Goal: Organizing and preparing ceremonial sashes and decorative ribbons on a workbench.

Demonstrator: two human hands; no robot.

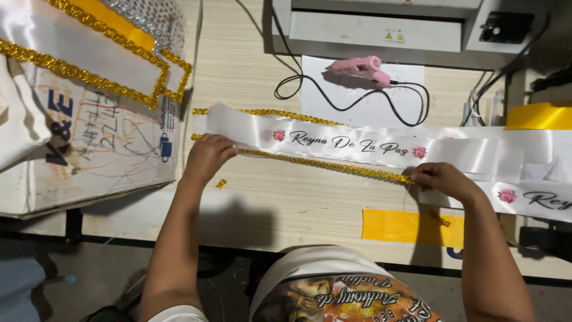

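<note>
A white satin sash with black script lettering and small pink roses lies flat across the wooden table. Gold braided trim runs along its near edge, and more gold trim edges the far side. My left hand presses the trim's left end against the sash edge. My right hand pinches the trim's right end at the sash's lower edge. A second white sash with a rose lies under my right hand.
A pink glue gun rests on white paper, its black cord looping beside it. A grey machine stands at the back. At left sits a cardboard box with gold-edged sashes draped on it. A yellow strip lies near the front edge.
</note>
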